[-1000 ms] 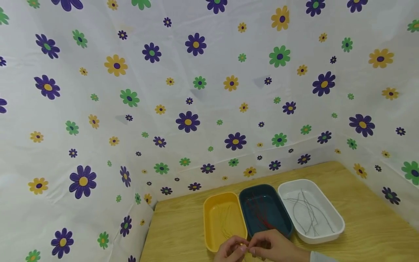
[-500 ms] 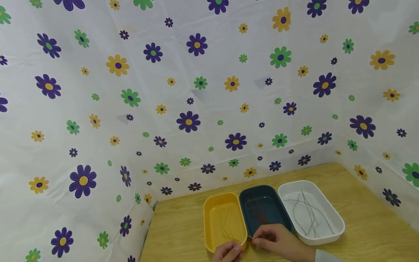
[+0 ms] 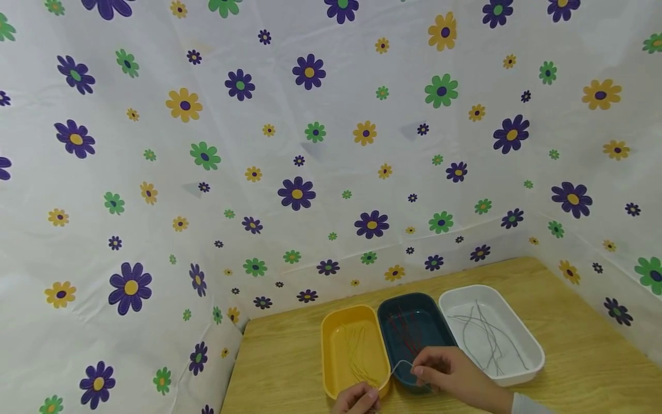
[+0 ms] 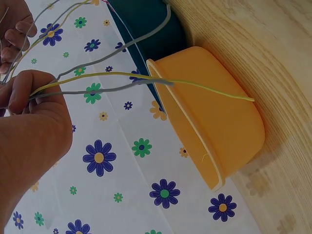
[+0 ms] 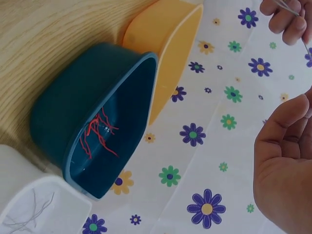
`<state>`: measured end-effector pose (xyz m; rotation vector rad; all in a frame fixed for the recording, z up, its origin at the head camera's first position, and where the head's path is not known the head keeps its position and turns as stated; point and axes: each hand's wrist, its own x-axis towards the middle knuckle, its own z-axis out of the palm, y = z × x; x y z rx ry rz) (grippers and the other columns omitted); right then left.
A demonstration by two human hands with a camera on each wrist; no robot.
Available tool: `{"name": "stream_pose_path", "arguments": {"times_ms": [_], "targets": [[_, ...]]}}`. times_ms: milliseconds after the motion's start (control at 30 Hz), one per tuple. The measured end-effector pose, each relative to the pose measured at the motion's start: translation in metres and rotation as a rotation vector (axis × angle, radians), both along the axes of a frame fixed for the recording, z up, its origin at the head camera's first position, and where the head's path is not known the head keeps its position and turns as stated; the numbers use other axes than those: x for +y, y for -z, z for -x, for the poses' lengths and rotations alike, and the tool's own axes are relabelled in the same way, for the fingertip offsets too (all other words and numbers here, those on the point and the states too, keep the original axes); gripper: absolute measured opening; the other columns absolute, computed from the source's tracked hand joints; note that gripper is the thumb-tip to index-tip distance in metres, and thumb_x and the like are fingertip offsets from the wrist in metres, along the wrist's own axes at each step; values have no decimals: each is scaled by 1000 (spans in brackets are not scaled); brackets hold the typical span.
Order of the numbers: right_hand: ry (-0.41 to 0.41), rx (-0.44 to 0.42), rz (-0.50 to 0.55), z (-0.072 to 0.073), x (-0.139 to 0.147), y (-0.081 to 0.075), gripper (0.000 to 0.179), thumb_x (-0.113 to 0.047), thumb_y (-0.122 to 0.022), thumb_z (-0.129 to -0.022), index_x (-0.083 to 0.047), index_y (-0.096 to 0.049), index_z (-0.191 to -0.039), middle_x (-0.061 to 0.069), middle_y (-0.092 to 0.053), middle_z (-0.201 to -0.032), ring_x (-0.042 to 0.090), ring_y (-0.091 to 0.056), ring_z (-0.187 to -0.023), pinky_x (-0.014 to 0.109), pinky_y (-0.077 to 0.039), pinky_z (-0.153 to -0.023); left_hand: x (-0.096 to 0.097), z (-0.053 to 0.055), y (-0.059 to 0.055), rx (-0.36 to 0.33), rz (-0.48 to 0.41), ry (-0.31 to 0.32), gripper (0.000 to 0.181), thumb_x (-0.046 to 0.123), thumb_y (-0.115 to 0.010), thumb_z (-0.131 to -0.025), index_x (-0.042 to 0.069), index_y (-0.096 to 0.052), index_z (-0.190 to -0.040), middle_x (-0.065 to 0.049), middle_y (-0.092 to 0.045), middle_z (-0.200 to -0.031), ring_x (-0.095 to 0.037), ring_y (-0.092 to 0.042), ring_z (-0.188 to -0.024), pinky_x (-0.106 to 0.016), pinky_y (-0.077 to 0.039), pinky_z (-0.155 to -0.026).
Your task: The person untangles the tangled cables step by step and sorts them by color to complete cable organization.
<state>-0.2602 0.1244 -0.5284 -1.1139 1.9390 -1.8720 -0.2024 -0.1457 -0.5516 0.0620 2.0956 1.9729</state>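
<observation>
At the front of the yellow tray, my left hand (image 3: 355, 399) pinches a small bundle of thin wires. In the left wrist view a yellow wire (image 4: 209, 87) and grey wires (image 4: 122, 47) trail out of that hand (image 4: 41, 100) and overlap the tray. A pale wire (image 3: 402, 361) arcs from the left hand to the fingertips of my right hand (image 3: 450, 371), which pinches it over the front of the dark teal tray. The right wrist view shows the back of the right hand (image 5: 285, 141); its fingertips are cut off by the frame.
Side by side on the wooden table (image 3: 279, 356) stand a yellow tray (image 3: 331, 356) with yellow wires, a dark teal tray (image 3: 439, 322) with red wires (image 5: 97, 129), and a white tray (image 3: 517, 322) with grey wires. A flower-printed white cloth (image 3: 331, 155) hangs behind and at both sides.
The hands were close together one second ago. My right hand has moved right and slightly up, away from the left, and a longer arc of pale wire now shows between them.
</observation>
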Motion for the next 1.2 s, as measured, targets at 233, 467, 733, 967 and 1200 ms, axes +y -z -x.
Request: {"name": "stream_pose_path", "arguments": {"times_ms": [233,467,733,967,1200], "targets": [[-32,-33,-40,-2,17,-3,16,-10,-55,-108,-1,-68,-107,10,-76,-89,5,-65,-71,25,-53,-59,-3,0,1,41,7,-5,48,25,-61,-101,-23,-56,-105,5,-52,-67,-4,-42,-57,-18,-36,-53],[-32,-43,-99,-3,30,-5,17,-13,-55,-108,-1,-68,-107,10,-71,-79,6,-64,-66,26,-54,-54,-9,1,-4,94,3,11,45,20,-57,-103,-25,-56,-107,6,-45,-63,-4,-36,-53,-17,-31,-51],[-112,0,-85,2,50,-2,23,-2,-49,-107,4,-69,-116,-7,-74,-100,4,-53,-63,24,-51,-55,-11,-2,-5,100,1,-19,48,24,-59,-103,-24,-55,-108,6,-45,-63,-5,-35,-53,-18,-31,-52],[-56,181,-149,7,61,8,24,2,-55,-104,-4,-76,-115,-9,-75,-105,0,-55,-69,24,-51,-58,-12,-4,-4,136,-10,-34,46,23,-60,-103,-23,-57,-104,7,-46,-63,-2,-36,-52,-17,-32,-51],[8,219,-288,9,57,8,21,-2,-60,-102,-10,-79,-104,-10,-76,-95,-7,-57,-71,22,-50,-59,-10,-7,-13,208,93,-78,37,18,-63,-100,-19,-64,-94,6,-48,-62,0,-38,-51,-16,-33,-51]]}}
